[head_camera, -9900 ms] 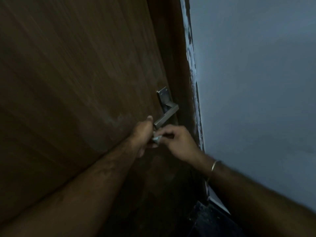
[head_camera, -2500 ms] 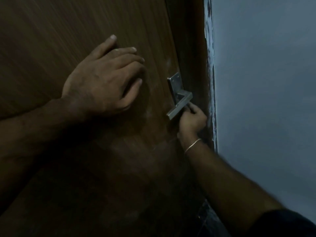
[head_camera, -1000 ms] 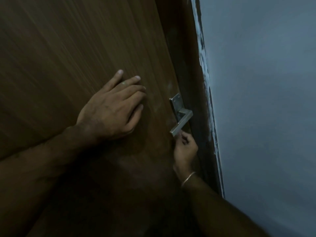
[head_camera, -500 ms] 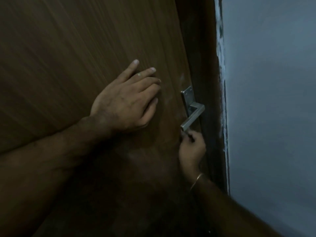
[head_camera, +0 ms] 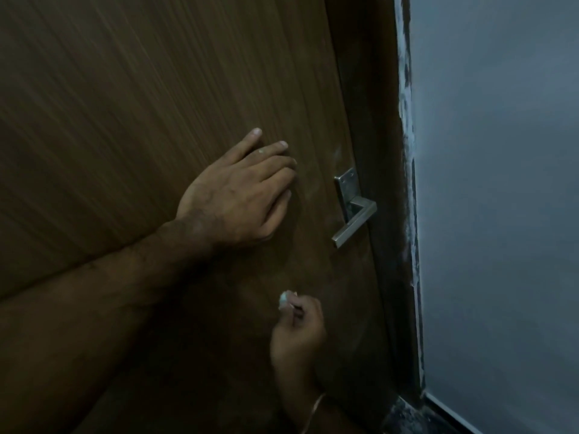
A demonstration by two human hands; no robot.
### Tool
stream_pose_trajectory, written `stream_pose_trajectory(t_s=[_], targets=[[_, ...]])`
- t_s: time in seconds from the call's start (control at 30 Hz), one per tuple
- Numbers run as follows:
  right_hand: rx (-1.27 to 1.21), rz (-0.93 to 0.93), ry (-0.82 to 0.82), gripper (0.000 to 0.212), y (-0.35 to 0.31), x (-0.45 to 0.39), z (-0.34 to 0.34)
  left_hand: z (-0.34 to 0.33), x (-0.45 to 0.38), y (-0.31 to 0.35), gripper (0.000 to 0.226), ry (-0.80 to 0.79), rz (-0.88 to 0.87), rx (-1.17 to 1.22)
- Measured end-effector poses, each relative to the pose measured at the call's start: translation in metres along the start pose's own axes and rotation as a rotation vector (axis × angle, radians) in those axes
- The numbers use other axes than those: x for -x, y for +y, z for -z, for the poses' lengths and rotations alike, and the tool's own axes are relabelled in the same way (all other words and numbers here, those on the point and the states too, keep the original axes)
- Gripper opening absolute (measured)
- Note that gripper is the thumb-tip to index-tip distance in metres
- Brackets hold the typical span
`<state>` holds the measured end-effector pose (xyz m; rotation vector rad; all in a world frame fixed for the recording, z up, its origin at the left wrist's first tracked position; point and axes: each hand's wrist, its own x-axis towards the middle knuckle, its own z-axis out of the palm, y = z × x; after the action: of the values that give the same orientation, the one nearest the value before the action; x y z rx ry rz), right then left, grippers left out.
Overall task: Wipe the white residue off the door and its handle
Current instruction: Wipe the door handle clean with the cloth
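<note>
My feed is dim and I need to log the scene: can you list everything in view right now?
brown wood-grain door: one, brown, fills left and centre
silver metal lever handle: one, silver, on the door's right edge, untouched
dark door frame with white smears: one, dark brown, right of the door
grey-blue painted wall: one, grey-blue, far right
small whitish wad: one, whitish, pinched below the handle; material unclear
thin metal bangle: one, golden, right wrist
left hand: one, flat on the door, left of the handle
right hand: one, fingers pinching the wad
</note>
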<state>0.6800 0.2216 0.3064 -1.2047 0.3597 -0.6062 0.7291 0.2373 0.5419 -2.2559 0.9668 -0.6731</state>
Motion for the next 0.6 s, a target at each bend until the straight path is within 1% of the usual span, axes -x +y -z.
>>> stream_pose_trajectory(t_s=[0.03,0.07,0.1,0.13,0.17,0.2,0.23,0.27,0.33,0.37,0.4,0.43,0.5,0.53,0.6], targets=[[0.026,0.108,-0.034,0.038,-0.009,0.004,-0.010,0.000,0.000,0.001,0.049,0.007,0.005,-0.002],[0.045,0.273,-0.137,0.031,-0.018,0.013,-0.018,-0.001,0.000,0.002,0.047,0.015,0.011,0.000],[0.030,0.425,-0.284,0.026,-0.025,0.023,-0.027,-0.002,0.001,0.002,0.046,0.021,0.014,0.008],[0.018,0.528,-0.419,0.024,-0.028,0.030,-0.030,-0.001,0.001,0.001,0.046,0.020,0.012,0.025],[0.006,0.543,-0.482,0.024,-0.024,0.031,-0.025,0.000,0.001,0.001,0.046,0.016,0.006,0.050],[0.006,0.493,-0.446,0.024,-0.014,0.027,-0.017,0.001,0.001,0.000,0.047,0.019,0.002,0.073],[0.018,0.383,-0.342,0.024,-0.002,0.018,-0.006,0.002,0.002,-0.001,0.047,0.028,0.007,0.090],[0.040,0.206,-0.199,0.021,0.005,0.006,0.006,0.002,0.003,-0.002,0.047,0.039,0.016,0.109],[0.037,-0.216,0.106,0.012,0.011,-0.033,0.020,0.003,0.004,-0.003,0.044,0.054,0.025,0.144],[0.018,-0.377,0.215,0.012,0.009,-0.056,0.021,0.002,0.004,-0.002,0.044,0.051,0.026,0.155],[-0.020,-0.440,0.268,0.015,0.002,-0.079,0.016,0.002,0.004,-0.002,0.045,0.043,0.019,0.155],[-0.072,-0.423,0.262,0.018,-0.006,-0.097,0.010,0.001,0.003,-0.002,0.046,0.036,0.010,0.149],[-0.173,-0.320,0.168,0.018,-0.022,-0.118,-0.001,0.001,0.003,-0.003,0.047,0.036,0.004,0.149],[-0.218,-0.299,0.106,0.014,-0.026,-0.122,-0.004,0.002,0.003,-0.004,0.047,0.034,0.003,0.160],[-0.266,-0.302,0.092,0.012,-0.025,-0.125,0.002,0.003,0.004,-0.004,0.048,0.023,-0.004,0.187]])
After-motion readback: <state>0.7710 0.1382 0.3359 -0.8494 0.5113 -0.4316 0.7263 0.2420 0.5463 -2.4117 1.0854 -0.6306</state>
